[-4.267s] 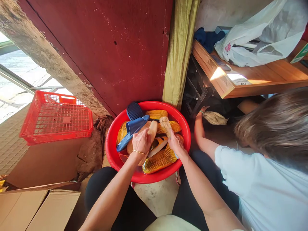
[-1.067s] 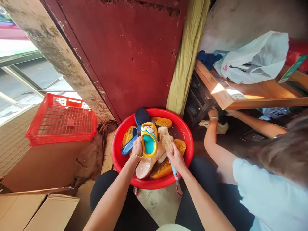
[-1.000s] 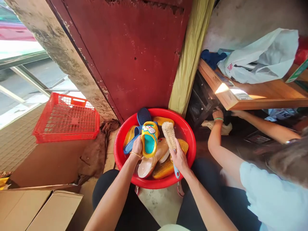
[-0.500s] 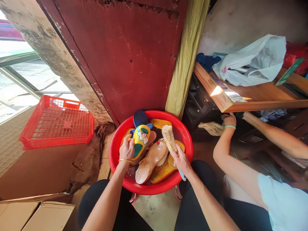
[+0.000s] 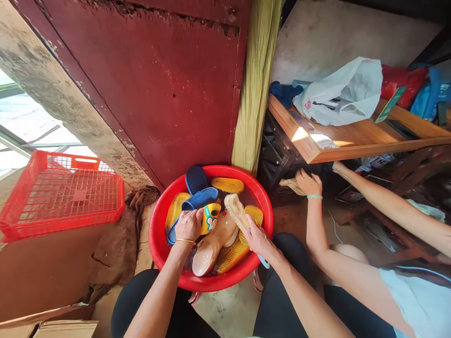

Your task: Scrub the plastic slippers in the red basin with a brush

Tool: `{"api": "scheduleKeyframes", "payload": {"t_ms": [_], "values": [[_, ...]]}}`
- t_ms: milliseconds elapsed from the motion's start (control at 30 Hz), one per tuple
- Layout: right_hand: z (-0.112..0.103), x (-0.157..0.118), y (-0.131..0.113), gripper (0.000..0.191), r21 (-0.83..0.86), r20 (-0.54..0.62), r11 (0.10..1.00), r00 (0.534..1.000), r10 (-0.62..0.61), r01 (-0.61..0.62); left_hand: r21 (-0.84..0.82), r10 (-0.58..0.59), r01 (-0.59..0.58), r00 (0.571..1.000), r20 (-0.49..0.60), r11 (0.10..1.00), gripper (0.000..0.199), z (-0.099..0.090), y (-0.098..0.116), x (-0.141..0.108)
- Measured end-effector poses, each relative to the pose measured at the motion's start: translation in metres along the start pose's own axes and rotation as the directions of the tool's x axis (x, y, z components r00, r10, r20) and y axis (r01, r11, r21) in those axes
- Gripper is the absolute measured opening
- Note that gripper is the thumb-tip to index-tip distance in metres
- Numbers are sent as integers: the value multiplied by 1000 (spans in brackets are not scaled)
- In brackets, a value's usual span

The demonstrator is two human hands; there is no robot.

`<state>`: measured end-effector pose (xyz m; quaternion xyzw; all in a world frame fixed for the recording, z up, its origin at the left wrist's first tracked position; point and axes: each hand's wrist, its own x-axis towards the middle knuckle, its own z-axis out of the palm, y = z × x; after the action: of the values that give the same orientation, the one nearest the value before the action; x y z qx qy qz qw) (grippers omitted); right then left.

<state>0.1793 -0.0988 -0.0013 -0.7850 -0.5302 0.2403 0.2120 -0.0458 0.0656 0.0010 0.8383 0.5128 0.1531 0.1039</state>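
Note:
My left hand [image 5: 189,226] is closed round a yellow slipper [image 5: 211,217] with a cartoon picture on its strap, and covers much of it. In my right hand [image 5: 259,239] is a scrubbing brush [image 5: 235,210] with pale bristles; its light blue handle end [image 5: 263,262] sticks out below the hand. Both hands are over a red basin [image 5: 155,239] holding water and several slippers. A beige slipper [image 5: 211,249] lies between the hands. Blue slippers [image 5: 196,180] rest at the back left, a mustard slipper [image 5: 228,185] at the back.
A red plastic crate [image 5: 75,197] stands on cardboard at the left. Behind the basin is a dark red door [image 5: 169,94]. At the right, another person's arms [image 5: 319,225] reach under a wooden shelf [image 5: 313,141] bearing a white plastic bag [image 5: 345,98].
The yellow slipper has tipped over and sits lower in my left hand. My right hand has turned the brush and brought it slightly lower. The other person's hands have shifted apart.

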Motion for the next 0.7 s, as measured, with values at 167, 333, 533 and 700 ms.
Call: {"api": "scheduleKeyframes", "payload": {"t_ms": [167,333,533,700], "values": [[-7,-1,0,59,-208,119,978,993,13,12,7,28,-27,987,-158,1000,33,-11,30,10],[-22,2,6,60,-183,216,976,973,-77,118,-219,284,-341,925,-252,914,34,-15,82,26],[2,4,0,77,-257,188,966,982,10,39,-513,248,-231,968,-36,827,28,2,84,22],[-4,25,5,80,0,42,998,997,64,-64,-787,139,61,973,183,614,28,28,101,51]]}}
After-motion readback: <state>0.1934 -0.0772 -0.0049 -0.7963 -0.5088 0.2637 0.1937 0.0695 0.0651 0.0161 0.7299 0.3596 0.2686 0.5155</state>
